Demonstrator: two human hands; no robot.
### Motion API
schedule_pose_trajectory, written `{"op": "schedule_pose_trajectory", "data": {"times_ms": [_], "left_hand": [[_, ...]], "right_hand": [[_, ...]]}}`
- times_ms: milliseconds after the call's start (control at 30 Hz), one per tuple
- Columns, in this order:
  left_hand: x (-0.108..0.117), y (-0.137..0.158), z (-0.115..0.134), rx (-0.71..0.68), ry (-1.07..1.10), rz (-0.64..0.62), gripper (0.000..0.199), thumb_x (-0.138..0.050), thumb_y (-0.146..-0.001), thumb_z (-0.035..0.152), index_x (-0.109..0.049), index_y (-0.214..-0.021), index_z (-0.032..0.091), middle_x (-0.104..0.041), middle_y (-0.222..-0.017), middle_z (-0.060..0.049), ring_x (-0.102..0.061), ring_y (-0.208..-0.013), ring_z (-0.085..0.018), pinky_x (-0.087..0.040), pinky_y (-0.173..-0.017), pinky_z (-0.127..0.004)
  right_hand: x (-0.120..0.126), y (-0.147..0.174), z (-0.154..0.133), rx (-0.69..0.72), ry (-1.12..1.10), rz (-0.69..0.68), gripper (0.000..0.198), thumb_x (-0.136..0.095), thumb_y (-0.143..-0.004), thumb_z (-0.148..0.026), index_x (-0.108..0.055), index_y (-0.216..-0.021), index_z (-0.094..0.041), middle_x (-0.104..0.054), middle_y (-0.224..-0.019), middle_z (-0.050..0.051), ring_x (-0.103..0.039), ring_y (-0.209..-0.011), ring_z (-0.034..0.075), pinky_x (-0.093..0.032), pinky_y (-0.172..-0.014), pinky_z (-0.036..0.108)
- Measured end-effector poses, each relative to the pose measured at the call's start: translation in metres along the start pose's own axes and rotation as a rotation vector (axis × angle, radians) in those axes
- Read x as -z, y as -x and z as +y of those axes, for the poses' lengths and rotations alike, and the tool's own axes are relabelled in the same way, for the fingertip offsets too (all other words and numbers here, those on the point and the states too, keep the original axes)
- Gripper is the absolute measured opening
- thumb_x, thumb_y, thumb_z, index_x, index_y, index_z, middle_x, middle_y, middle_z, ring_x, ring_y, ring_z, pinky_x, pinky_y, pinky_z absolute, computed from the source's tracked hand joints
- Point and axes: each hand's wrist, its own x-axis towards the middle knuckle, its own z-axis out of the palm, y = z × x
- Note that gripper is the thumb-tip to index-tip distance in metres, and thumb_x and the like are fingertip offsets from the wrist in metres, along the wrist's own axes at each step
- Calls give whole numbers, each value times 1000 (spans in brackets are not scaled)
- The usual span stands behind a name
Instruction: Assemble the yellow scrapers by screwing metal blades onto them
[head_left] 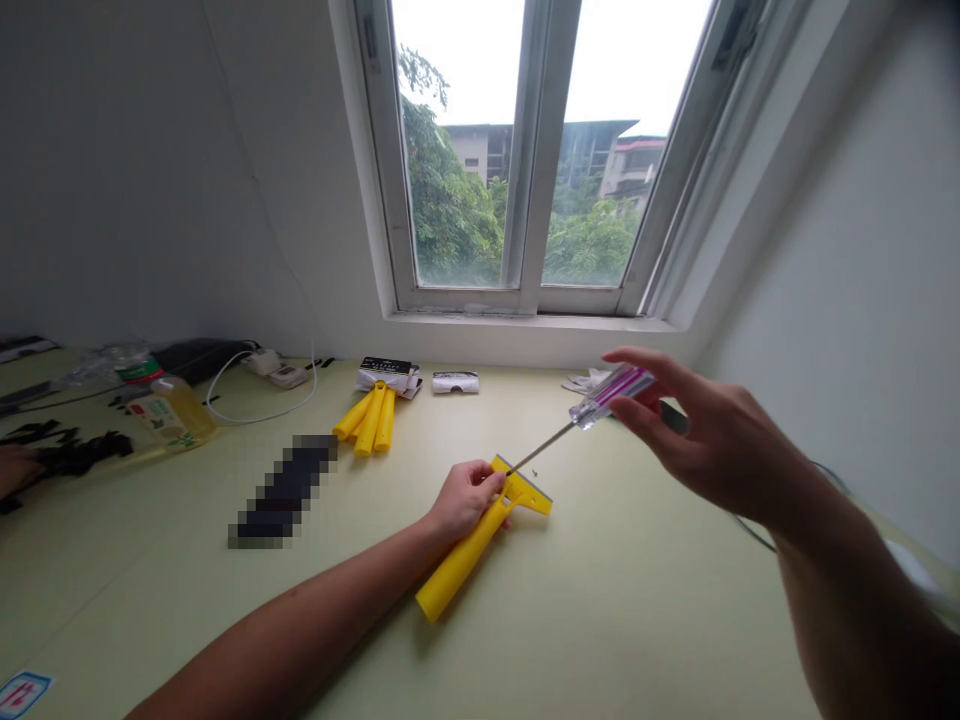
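Observation:
My left hand (466, 500) is closed around the head end of a yellow scraper (461, 565), whose thick handle slants down toward me. A grey blade edge runs along the far side of its head. In my right hand (705, 430) is a screwdriver (600, 395) with a clear and purple handle, pinched between thumb and fingers. Its shaft slopes down to the left, and the tip meets the scraper's head beside my left thumb. Just beyond the head, a small screw (535, 473) lies on the table.
Several yellow scraper handles (367, 420) with black-and-white card packaging lie toward the back of the table (600, 620). Near them are a folded card (455, 382), a pixelated dark object (285, 495) and a bottle of yellow liquid (176, 410). At the far left, another person's hand (16, 468) touches black material.

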Motion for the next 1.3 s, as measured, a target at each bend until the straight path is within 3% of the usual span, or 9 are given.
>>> {"op": "schedule_pose_trajectory", "data": {"times_ms": [133,300,433,567,633,800,967,1100,1300], "left_hand": [[-2,1,1,-26,-6,14,35,-70,-69,46,-56,-71,14,-60,-66,0,-58,-46,-15,-52,-45,-31],[-4,1,1,-33,-16,87,39,-70,-66,50,-54,-67,14,-59,-64,1,-58,-44,-15,-52,-43,-31],[-4,-3,-1,-38,-22,156,39,-70,-66,50,-54,-68,15,-58,-62,1,-58,-42,-15,-49,-39,-28],[-5,-14,3,-63,-33,207,38,-69,-68,49,-53,-68,14,-59,-61,0,-58,-40,-15,-47,-36,-26],[-5,-19,8,-101,-34,215,37,-69,-69,48,-54,-69,14,-59,-64,-1,-57,-41,-14,-49,-37,-27],[2,-20,15,-174,-22,257,36,-68,-71,47,-56,-72,13,-58,-69,0,-57,-45,-11,-55,-43,-29],[12,-19,16,-190,3,311,39,-68,-70,49,-57,-71,12,-58,-70,-1,-58,-48,-12,-56,-44,-29],[17,-20,24,-215,19,325,37,-68,-72,47,-59,-77,12,-61,-77,-3,-61,-53,-13,-57,-48,-29],[24,-20,31,-226,24,338,35,-72,-69,43,-61,-78,11,-64,-77,-5,-62,-54,-14,-58,-50,-30]], "right_hand": [[8,0,-1,81,-143,0,30,-42,-93,-31,-60,-116,-26,-64,-117,6,-65,-93,24,-51,-81,37],[1,4,2,47,-111,103,25,-55,-87,-38,-63,-108,-29,-71,-85,3,-65,-62,19,-51,-59,33],[-18,2,-9,10,33,229,20,-50,-90,-37,-61,-102,-25,-67,-85,5,-63,-67,19,-47,-62,31],[-21,-6,-19,67,-91,25,27,-42,-92,-30,-50,-116,-21,-55,-115,12,-62,-84,20,-49,-72,32],[-17,-10,-18,122,-166,-53,25,-44,-92,-30,-48,-116,-22,-57,-112,10,-61,-85,19,-50,-73,31],[-16,-13,-14,-17,-17,83,25,-52,-88,-43,-55,-99,-21,-64,-74,4,-60,-60,18,-47,-58,30],[-19,-7,-17,64,-184,-88,32,-42,-93,-36,-46,-122,-23,-65,-102,9,-64,-78,19,-50,-68,31],[-20,-4,-18,-25,-39,86,28,-50,-89,-40,-54,-109,-22,-66,-76,5,-62,-62,20,-48,-60,32],[-23,-4,-18,83,-206,-38,34,-44,-92,-35,-43,-124,-24,-64,-103,9,-64,-79,19,-51,-67,30]]}}
